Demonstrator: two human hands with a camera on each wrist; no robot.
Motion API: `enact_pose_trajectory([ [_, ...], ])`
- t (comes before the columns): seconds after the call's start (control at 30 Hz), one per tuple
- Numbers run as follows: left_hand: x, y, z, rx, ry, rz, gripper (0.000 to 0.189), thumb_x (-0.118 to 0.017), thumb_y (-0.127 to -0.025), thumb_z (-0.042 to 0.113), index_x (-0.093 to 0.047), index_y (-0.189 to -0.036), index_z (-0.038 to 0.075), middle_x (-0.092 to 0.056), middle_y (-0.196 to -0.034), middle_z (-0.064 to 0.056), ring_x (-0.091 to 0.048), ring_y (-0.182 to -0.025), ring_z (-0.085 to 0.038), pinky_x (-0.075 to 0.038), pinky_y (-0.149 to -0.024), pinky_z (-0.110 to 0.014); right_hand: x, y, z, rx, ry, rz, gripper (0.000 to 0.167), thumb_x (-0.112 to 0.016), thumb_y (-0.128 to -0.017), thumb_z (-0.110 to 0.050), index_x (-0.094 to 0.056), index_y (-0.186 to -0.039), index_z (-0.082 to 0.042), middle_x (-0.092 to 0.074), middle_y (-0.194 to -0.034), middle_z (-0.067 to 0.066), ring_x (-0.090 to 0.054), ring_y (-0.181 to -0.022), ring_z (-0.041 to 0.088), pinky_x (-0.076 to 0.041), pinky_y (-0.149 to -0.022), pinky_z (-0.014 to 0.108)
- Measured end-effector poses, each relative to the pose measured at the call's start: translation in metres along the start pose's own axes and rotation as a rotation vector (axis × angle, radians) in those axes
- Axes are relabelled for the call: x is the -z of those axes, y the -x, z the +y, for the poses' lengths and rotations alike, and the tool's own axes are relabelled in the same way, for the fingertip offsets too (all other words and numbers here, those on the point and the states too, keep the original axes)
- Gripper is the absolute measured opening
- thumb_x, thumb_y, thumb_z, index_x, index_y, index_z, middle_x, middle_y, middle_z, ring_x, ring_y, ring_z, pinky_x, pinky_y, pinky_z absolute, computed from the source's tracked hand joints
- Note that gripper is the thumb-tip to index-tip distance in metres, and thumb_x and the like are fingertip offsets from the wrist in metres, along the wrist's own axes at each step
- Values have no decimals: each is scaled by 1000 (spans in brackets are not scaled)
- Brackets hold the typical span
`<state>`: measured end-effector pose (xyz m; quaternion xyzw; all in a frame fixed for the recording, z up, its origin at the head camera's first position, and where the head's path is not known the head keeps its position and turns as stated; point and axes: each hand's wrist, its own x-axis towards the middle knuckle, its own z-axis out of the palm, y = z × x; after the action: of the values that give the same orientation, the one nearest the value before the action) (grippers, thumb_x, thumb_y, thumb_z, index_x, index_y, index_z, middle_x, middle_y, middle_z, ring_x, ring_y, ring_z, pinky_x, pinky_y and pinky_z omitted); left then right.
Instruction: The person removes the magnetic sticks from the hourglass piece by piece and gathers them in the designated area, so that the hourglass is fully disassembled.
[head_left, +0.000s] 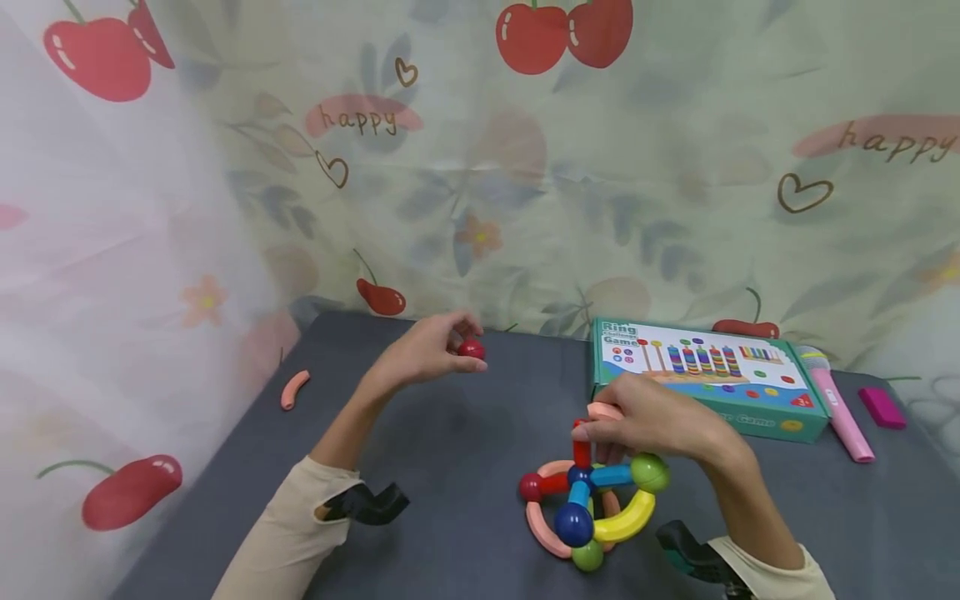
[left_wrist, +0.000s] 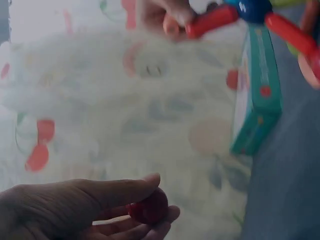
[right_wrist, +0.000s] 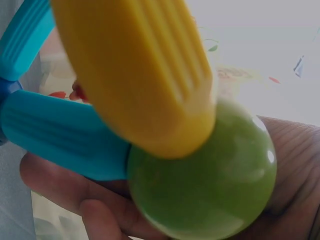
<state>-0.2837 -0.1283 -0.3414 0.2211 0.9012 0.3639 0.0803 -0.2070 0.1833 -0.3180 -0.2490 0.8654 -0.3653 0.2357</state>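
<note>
My left hand [head_left: 427, 354] pinches a red ball [head_left: 472, 349] between thumb and fingers, above the back of the table. In the left wrist view the same red ball [left_wrist: 150, 206] sits at the fingertips. My right hand [head_left: 660, 417] grips a toy frame of balls and sticks by its top, thumb at the upright red stick [head_left: 582, 450]. A pink curved stick [head_left: 604, 411] shows under its index finger. The frame has a dark blue ball [head_left: 574, 524], a yellow curved stick [head_left: 626, 518] and blue sticks. In the right wrist view, fingers extend behind the green ball [right_wrist: 202, 180].
A loose pink curved stick [head_left: 295, 390] lies at the table's left side. Behind my right hand is a green game box [head_left: 772, 423], with a pink toy microphone [head_left: 843, 408] and a magenta block [head_left: 882, 407] to its right. A printed curtain [head_left: 450, 192] borders the dark table [head_left: 450, 483].
</note>
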Motion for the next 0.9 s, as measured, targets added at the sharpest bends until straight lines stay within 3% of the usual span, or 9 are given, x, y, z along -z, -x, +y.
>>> enact_pose_trajectory([
  [0.1, 16, 1, -31, 37, -19, 72, 41, -82, -91, 17, -65, -127, 5, -67, -127, -16, -72, -115, -32, -60, -88, -40, 2, 2, 2, 1, 7, 2, 51, -71, -100, -27, -42, -60, -13, -76, -73, 6, -75, -68, 17, -63, -67, 32],
  [0.23, 34, 2, -82, 136, -47, 222, 42, -81, -93, 19, -66, -129, 5, -67, -130, -20, -70, -122, -37, -59, -93, -47, 3, 4, 3, 8, 13, -3, 51, -71, -100, -27, -45, -60, -9, -76, -73, 6, -75, -67, 18, -63, -67, 32],
  [0.37, 47, 0, -138, 241, -88, 391, 42, -78, -96, 26, -69, -130, 4, -71, -125, -23, -69, -115, -38, -57, -92, -50, 3, 2, 1, 16, 16, -15, 50, -70, -100, -28, -48, -61, -6, -77, -75, 6, -75, -68, 18, -63, -67, 32],
  [0.47, 51, -8, -171, 292, -83, 512, 40, -77, -96, 26, -72, -127, 2, -74, -118, -25, -70, -106, -39, -56, -89, -50, 3, 2, 1, 9, 22, -13, 51, -71, -100, -29, -47, -60, -8, -77, -75, 6, -76, -68, 17, -63, -67, 32],
  [0.67, 48, -26, -199, 407, -43, 667, 35, -76, -95, 22, -74, -125, 4, -74, -115, -24, -68, -105, -39, -54, -91, -50, 2, 2, 1, -1, 16, -11, 51, -71, -100, -28, -46, -59, -11, -77, -74, 5, -76, -68, 16, -63, -67, 32],
  [0.9, 40, -45, -215, 424, 10, 694, 35, -75, -96, 16, -72, -125, -2, -73, -120, -28, -66, -113, -44, -51, -103, -55, 1, 3, 3, 10, 23, -32, 51, -71, -100, -28, -43, -61, -13, -66, -64, 2, -74, -69, 17, -61, -67, 30],
])
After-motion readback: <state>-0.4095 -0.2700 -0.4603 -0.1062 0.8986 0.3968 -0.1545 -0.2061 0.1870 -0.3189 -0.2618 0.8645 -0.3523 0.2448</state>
